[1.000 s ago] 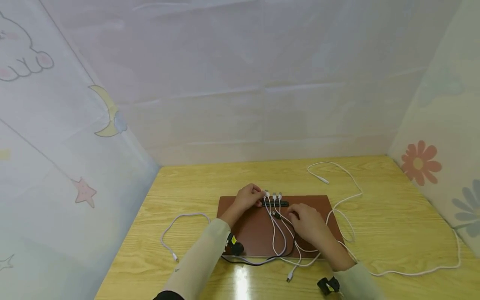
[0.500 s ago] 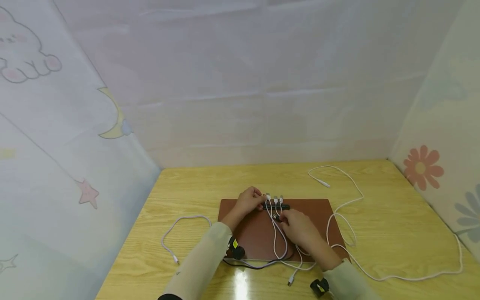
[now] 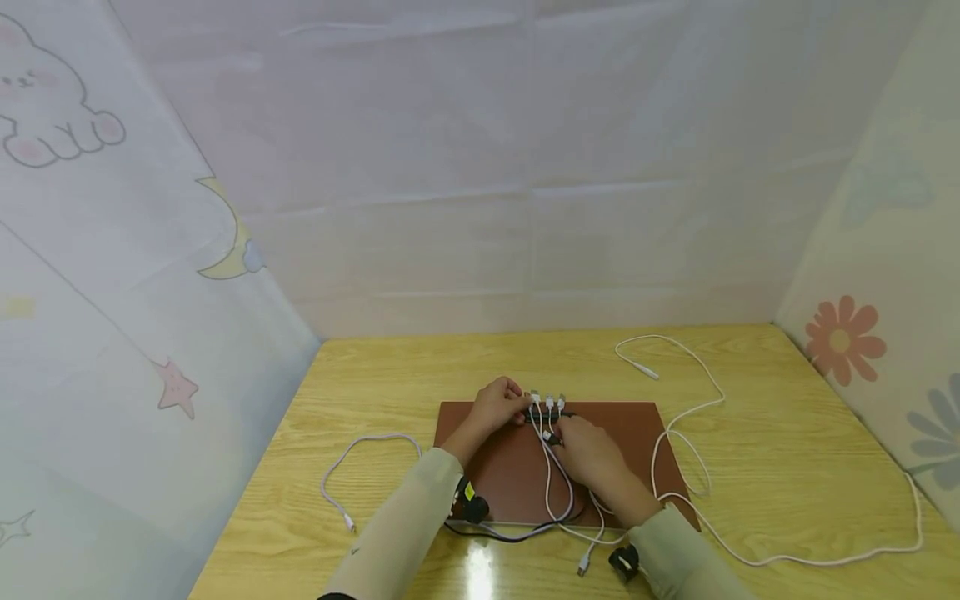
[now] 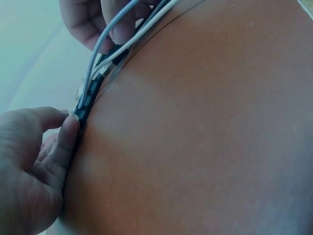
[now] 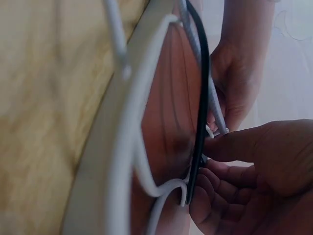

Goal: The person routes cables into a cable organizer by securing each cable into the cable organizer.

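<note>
A black cable holder strip (image 3: 538,416) lies near the far edge of a brown board (image 3: 498,479). White cables with USB plugs (image 3: 550,402) sit in its slots, plug ends pointing away. My left hand (image 3: 497,406) pinches the strip's left end between thumb and index finger, as the left wrist view shows. My right hand (image 3: 588,450) pinches a black USB plug (image 4: 120,54), its metal end toward the strip. The black cable (image 5: 201,98) of that plug hangs down past the fingers in the right wrist view. The right part of the strip is hidden by my right hand.
Slack white cables (image 3: 547,487) loop over the board and past its front edge. One loose white plug (image 3: 583,565) lies in front. A long white cable (image 3: 787,558) runs across the right of the wooden table (image 3: 390,367). A pale cable (image 3: 327,483) curls at the left.
My right hand has moved left, reached the black USB plug among the cables and taken hold of it. My left hand stays at the strip's left end.
</note>
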Demonstrator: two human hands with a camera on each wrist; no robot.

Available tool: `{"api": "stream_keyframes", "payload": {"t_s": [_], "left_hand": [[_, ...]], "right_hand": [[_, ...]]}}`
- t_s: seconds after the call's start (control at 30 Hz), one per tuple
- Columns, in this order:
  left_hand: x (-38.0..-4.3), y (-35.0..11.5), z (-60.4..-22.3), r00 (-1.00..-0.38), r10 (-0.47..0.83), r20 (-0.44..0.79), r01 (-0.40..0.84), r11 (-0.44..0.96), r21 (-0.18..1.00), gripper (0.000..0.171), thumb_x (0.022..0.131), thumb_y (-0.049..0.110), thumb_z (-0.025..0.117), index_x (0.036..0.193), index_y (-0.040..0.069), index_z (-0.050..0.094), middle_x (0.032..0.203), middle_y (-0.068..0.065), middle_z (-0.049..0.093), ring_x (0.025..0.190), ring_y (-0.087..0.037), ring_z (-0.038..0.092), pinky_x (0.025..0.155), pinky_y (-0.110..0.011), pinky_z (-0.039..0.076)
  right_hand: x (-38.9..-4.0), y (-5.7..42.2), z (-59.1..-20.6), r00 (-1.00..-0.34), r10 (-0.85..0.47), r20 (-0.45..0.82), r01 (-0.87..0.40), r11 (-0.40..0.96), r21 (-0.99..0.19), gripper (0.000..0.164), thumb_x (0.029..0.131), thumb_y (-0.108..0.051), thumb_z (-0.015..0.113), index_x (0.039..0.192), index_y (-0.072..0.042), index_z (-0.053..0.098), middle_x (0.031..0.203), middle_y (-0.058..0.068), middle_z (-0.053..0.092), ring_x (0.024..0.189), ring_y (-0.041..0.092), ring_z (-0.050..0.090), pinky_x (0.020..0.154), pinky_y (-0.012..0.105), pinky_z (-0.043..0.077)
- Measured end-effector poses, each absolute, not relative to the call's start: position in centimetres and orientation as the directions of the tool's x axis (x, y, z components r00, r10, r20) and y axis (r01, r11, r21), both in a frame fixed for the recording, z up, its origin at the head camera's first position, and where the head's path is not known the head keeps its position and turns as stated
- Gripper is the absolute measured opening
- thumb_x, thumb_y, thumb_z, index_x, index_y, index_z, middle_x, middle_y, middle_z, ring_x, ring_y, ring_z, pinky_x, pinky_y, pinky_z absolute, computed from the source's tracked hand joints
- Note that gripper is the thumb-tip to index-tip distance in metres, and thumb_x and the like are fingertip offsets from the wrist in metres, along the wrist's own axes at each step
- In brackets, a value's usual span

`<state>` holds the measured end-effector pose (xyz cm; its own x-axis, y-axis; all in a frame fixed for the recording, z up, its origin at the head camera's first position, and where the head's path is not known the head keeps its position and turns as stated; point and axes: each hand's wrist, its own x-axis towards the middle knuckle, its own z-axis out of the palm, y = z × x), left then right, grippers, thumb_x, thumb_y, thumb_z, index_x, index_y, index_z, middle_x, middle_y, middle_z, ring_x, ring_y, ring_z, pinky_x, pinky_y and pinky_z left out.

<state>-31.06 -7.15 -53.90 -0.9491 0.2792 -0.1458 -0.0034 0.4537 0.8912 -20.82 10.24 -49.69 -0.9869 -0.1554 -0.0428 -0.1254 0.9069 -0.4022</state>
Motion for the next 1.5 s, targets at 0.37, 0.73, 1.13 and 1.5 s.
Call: {"api": "stream_keyframes", "payload": {"t_s": [0.37, 0.73, 1.13, 1.5], "left_hand": [[-30.9, -6.6, -54.0, -0.948, 0.284, -0.142, -0.004, 0.436, 0.900, 0.024, 0.097, 0.025, 0.072, 0.105, 0.006, 0.060, 0.083, -0.004, 0.071, 0.062, -0.014, 0.069, 0.060, -0.030, 0.059], [-31.2, -7.2, -54.4, -0.947, 0.306, -0.103, 0.023, 0.383, 0.923, 0.023, 0.099, 0.026, 0.068, 0.109, 0.007, 0.060, 0.086, -0.006, 0.069, 0.066, -0.017, 0.070, 0.062, -0.031, 0.060], [-28.9, -6.2, -52.2, -0.942, 0.308, 0.133, 0.267, 0.449, 0.853, 0.020, 0.105, 0.032, 0.058, 0.106, 0.014, 0.066, 0.089, -0.002, 0.064, 0.074, -0.015, 0.058, 0.061, -0.028, 0.048], [-22.0, -4.8, -47.0, -0.702, 0.704, 0.105, 0.379, 0.244, 0.893, 0.042, 0.111, 0.042, 0.038, 0.105, 0.011, 0.066, 0.085, -0.006, 0.064, 0.072, -0.017, 0.059, 0.064, -0.022, 0.049]], "right_hand": [[-21.6, 10.6, -49.5, -0.988, -0.119, -0.099, -0.072, 0.920, -0.384, 0.018, 0.092, -0.018, 0.072, 0.085, -0.007, 0.060, 0.082, 0.009, 0.060, 0.071, 0.026, 0.060, 0.059, 0.041, 0.048], [-21.0, 12.1, -47.2, -0.994, -0.103, 0.035, -0.105, 0.833, -0.542, 0.013, 0.095, -0.016, 0.070, 0.098, -0.007, 0.062, 0.077, 0.002, 0.057, 0.062, 0.016, 0.051, 0.054, 0.031, 0.040], [-20.2, 13.8, -41.2, -0.967, -0.056, 0.249, -0.212, 0.722, -0.659, 0.030, 0.105, -0.023, 0.058, 0.121, 0.002, 0.062, 0.097, 0.008, 0.069, 0.082, 0.022, 0.063, 0.071, 0.039, 0.050], [-20.8, 13.9, -38.5, -0.968, -0.031, 0.247, -0.222, 0.557, -0.800, 0.032, 0.106, -0.028, 0.056, 0.120, 0.000, 0.060, 0.095, 0.010, 0.070, 0.080, 0.021, 0.070, 0.072, 0.029, 0.058]]}}
